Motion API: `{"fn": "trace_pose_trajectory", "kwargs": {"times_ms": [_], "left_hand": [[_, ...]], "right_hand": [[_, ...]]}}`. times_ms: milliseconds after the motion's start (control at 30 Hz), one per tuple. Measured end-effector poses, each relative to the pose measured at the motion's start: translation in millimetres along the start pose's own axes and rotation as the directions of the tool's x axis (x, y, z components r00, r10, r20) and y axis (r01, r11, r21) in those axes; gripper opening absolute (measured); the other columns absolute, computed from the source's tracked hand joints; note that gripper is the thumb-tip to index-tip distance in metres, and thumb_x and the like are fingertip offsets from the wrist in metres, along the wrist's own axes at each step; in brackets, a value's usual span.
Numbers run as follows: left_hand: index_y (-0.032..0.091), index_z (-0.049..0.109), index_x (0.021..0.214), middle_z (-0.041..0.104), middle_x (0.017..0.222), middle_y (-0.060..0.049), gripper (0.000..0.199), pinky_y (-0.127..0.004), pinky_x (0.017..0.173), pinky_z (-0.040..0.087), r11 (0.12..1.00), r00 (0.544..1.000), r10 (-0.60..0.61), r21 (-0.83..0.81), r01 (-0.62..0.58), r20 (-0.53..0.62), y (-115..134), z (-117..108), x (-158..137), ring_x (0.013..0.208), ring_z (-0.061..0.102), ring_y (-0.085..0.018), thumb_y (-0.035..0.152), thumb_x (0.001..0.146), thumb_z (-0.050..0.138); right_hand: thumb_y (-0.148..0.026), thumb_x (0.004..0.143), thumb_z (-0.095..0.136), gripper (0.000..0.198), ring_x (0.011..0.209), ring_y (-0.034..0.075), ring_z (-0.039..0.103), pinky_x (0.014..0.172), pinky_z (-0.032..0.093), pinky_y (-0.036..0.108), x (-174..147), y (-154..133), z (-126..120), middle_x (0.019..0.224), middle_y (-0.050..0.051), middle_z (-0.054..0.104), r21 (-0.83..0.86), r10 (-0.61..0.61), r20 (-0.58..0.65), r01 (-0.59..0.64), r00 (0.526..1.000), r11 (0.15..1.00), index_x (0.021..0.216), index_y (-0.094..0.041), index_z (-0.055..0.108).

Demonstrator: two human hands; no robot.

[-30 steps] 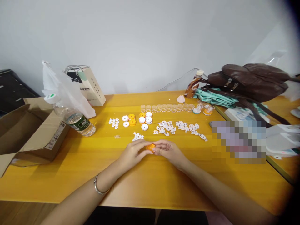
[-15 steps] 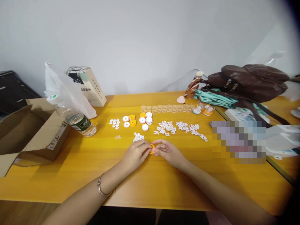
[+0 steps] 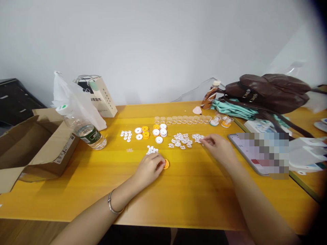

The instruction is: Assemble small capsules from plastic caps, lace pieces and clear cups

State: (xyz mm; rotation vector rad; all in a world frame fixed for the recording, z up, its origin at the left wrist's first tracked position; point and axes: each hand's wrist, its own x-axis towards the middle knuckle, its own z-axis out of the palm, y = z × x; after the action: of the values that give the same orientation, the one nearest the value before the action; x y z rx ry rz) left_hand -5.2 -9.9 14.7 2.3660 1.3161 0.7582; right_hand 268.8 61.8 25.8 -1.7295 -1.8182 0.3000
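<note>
My left hand [image 3: 150, 166] pinches an orange round plastic disc [image 3: 166, 164] by its left edge, low over the table. Off to the right, my right hand [image 3: 217, 146] has its fingertips together at the right group of white openwork plastic pieces [image 3: 197, 137]; whether a piece is between them is hidden. More white openwork pieces [image 3: 182, 140] lie left of that group. Small white round parts [image 3: 152, 149] sit just behind my left hand. Farther back are white discs [image 3: 159, 140] and orange discs [image 3: 145, 135], some stacked.
Clear plastic cups [image 3: 184, 119] stand in a row, with an orange-based assembled piece [image 3: 226, 123] at its right end. Small white pegs [image 3: 125, 135] lie left. A water bottle [image 3: 89, 134] and cardboard box [image 3: 51, 153] flank the left; a phone [image 3: 242, 149] and brown bag [image 3: 270, 92] the right.
My right hand has left the orange disc and moved right to the white openwork pieces. My left hand stays in place with the disc.
</note>
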Motion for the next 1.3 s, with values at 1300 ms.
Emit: {"fn": "trace_pose_trajectory", "kwargs": {"times_ms": [1300], "left_hand": [[0.018,0.059,0.091,0.06,0.09,-0.005,0.013,-0.032,0.08,0.045,0.976,0.989,-0.056,-0.218,0.024,-0.14,6,2,2,0.083,0.056,-0.016,0.025,0.084,0.051]], "right_hand": [[-0.03,0.084,0.04,0.022,0.064,0.017,0.053,0.058,0.035,0.026,-17,-25,5,0.07,0.004,0.058,-0.201,-0.207,0.06,0.215,0.976,0.956,0.065,-0.021,0.044]]}}
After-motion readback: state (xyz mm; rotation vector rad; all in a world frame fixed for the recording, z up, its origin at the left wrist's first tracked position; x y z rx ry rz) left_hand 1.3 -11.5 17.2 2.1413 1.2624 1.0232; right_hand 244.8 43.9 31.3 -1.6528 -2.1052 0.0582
